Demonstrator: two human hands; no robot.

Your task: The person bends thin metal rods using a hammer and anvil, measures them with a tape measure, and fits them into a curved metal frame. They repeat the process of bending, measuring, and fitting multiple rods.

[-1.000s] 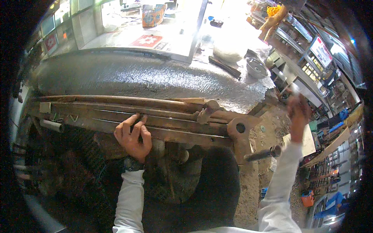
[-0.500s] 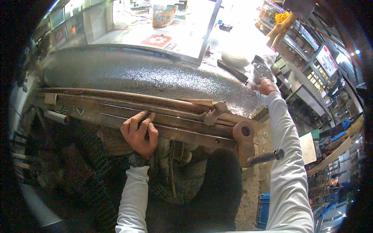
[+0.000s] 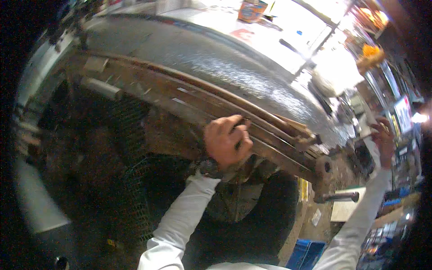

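My left hand (image 3: 227, 140) is clamped on the front edge of a long rusty metal frame (image 3: 180, 96) that runs along the workbench, fingers curled over its rails. A dark wristwatch (image 3: 209, 168) sits on that wrist, above a white sleeve. My right hand (image 3: 384, 135) is stretched far out to the right, near the end of the bench, with curled fingers. A thin dark object seems to stick out from it to the left, but blur hides whether it is held.
The grey speckled bench top (image 3: 216, 56) lies behind the frame. A round steel handle bar (image 3: 338, 197) juts from the frame's right end. A short pipe stub (image 3: 101, 87) sits at left, a blue crate (image 3: 306, 256) below, an orange container (image 3: 252, 10) far back, shelves (image 3: 398, 112) at right.
The view has swung and tilted, so the frame now slopes down to the right. My right hand has come down from the bench's far right corner. My left hand keeps its grip.
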